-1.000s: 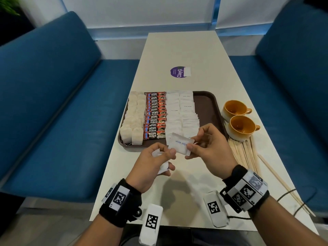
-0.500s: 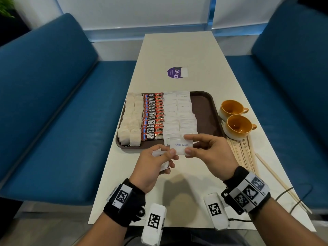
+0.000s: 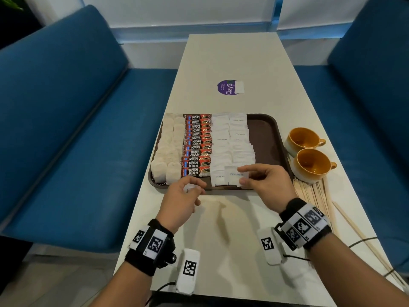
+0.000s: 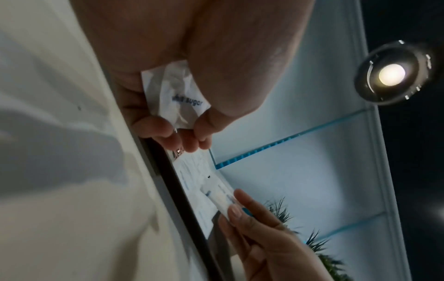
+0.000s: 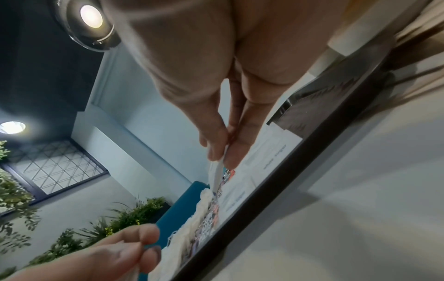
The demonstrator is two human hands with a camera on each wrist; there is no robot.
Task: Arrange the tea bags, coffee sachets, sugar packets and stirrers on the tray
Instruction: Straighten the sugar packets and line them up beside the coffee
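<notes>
So your right hand (image 3: 263,182) pinches a sugar packet (image 3: 235,178) over the tray (image 3: 265,138)'s near edge; your left hand (image 3: 183,196) grips a spare packet (image 4: 177,98); tea bags (image 3: 164,151), coffee sachets (image 3: 197,145), sugar rows sit beyond your fingertips; stirrers (image 3: 314,193) remain outside, right of your knuckles.
</notes>
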